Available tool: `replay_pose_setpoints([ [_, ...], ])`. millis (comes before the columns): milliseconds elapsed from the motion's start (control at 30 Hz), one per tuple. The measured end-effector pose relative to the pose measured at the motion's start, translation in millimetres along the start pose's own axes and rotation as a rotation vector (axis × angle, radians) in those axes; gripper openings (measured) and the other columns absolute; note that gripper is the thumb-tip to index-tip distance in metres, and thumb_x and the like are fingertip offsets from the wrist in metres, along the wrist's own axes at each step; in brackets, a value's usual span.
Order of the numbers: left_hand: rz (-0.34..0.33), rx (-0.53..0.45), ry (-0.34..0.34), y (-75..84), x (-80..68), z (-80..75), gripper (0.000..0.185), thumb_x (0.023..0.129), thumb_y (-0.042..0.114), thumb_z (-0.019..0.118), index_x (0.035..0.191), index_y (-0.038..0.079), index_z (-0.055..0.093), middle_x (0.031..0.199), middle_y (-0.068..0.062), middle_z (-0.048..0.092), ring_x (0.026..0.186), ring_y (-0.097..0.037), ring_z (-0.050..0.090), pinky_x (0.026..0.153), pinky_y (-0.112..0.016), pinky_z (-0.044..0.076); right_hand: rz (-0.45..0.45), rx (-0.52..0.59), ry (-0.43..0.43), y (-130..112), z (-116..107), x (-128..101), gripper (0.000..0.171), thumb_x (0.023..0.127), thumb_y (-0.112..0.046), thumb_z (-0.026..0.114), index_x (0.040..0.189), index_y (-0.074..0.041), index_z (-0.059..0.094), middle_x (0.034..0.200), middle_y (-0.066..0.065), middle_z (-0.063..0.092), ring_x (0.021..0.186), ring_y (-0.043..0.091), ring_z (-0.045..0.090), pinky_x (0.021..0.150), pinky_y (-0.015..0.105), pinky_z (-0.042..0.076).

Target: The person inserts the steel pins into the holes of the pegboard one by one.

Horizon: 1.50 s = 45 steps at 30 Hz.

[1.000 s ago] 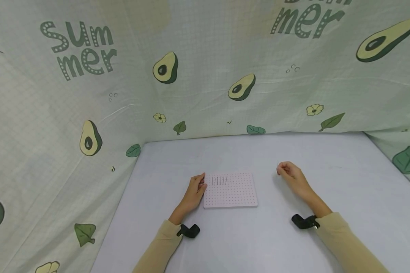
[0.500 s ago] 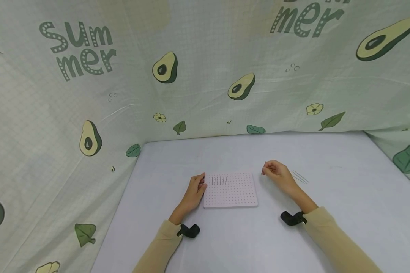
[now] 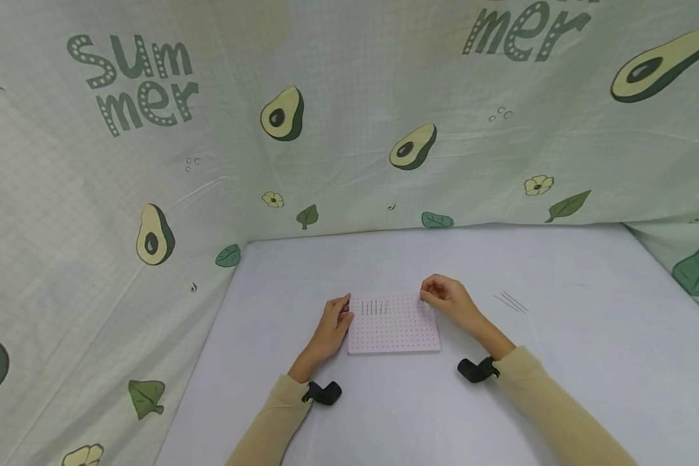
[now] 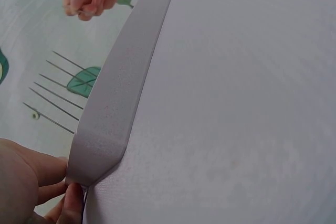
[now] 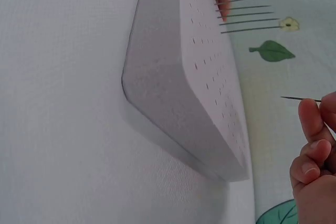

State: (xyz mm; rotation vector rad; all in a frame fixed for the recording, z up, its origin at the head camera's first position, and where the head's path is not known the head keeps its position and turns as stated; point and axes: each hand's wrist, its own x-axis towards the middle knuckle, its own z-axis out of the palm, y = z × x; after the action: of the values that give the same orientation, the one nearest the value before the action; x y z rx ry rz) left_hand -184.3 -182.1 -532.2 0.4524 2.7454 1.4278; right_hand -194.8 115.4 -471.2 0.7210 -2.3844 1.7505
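Pink foam pegboard (image 3: 393, 327) sits centre-frame on the worktop (image 3: 384, 414), left hand (image 3: 331, 323) pressing its left edge, probably to steady it. Right hand (image 3: 443, 299) pinches a needle (image 5: 300, 99) over its upper-right corner.

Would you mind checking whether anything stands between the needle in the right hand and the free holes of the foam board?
Nothing visible does. The right hand pinches a needle over the board; the standing needles sit further left, by the left hand.

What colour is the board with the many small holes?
Pale pink, dotted with darker holes; the board shows best in the head view.
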Motion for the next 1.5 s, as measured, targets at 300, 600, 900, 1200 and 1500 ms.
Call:
replay_pose_setpoints([
  [300, 0.008, 0.0, -0.003, -2.4, 0.9, 0.0, 0.049, 0.105, 0.006, 0.048, 0.15, -0.007, 0.035, 0.134, -0.025, 0.04, 0.116, -0.029, 0.049, 0.102, -0.045, 0.042, 0.004, -0.072, -0.046, 22, 25, 8, 0.006, 0.09, 0.01, 0.066, 0.093, 0.004, 0.066, 0.077, 0.007, 0.054, 0.069, 0.015, 0.043, 0.058, 0.021, 0.034],
  [600, 0.011, 0.0, 0.002, -2.4, 0.3, -0.4, 0.049, 0.105, 0.006, 0.048, 0.15, -0.007, 0.035, 0.136, -0.025, 0.04, 0.117, -0.03, 0.049, 0.102, -0.045, 0.042, 0.018, -0.08, -0.105, 30, 40, 12, 0.003, 0.092, -0.002, 0.069, 0.094, -0.003, 0.068, 0.075, -0.002, 0.051, 0.07, 0.013, 0.044, 0.059, 0.022, 0.035],
  [900, -0.002, -0.015, 0.0, -4.1, 1.9, 0.8, 0.049, 0.104, 0.005, 0.048, 0.15, -0.007, 0.035, 0.136, -0.025, 0.04, 0.118, -0.03, 0.05, 0.104, -0.043, 0.042, 0.029, -0.117, -0.133, 31, 48, 14, 0.005, 0.094, -0.008, 0.069, 0.095, -0.003, 0.067, 0.076, -0.004, 0.051, 0.072, 0.014, 0.045, 0.061, 0.023, 0.036],
  [1200, -0.007, -0.013, -0.001, -1.9, 1.7, -0.1, 0.049, 0.105, 0.006, 0.048, 0.15, -0.007, 0.035, 0.136, -0.025, 0.04, 0.118, -0.03, 0.049, 0.104, -0.045, 0.041, 0.033, -0.141, -0.134, 32, 50, 14, 0.005, 0.094, -0.009, 0.069, 0.095, -0.004, 0.067, 0.076, -0.003, 0.05, 0.072, 0.015, 0.046, 0.062, 0.024, 0.037],
  [1500, -0.005, -0.001, 0.007, -1.9, 0.9, -0.8, 0.048, 0.105, 0.007, 0.048, 0.149, -0.007, 0.036, 0.135, -0.024, 0.041, 0.117, -0.029, 0.05, 0.103, -0.044, 0.042, 0.03, -0.143, -0.128, 35, 52, 14, 0.004, 0.094, -0.009, 0.069, 0.095, -0.006, 0.067, 0.075, -0.004, 0.051, 0.071, 0.014, 0.046, 0.061, 0.024, 0.036],
])
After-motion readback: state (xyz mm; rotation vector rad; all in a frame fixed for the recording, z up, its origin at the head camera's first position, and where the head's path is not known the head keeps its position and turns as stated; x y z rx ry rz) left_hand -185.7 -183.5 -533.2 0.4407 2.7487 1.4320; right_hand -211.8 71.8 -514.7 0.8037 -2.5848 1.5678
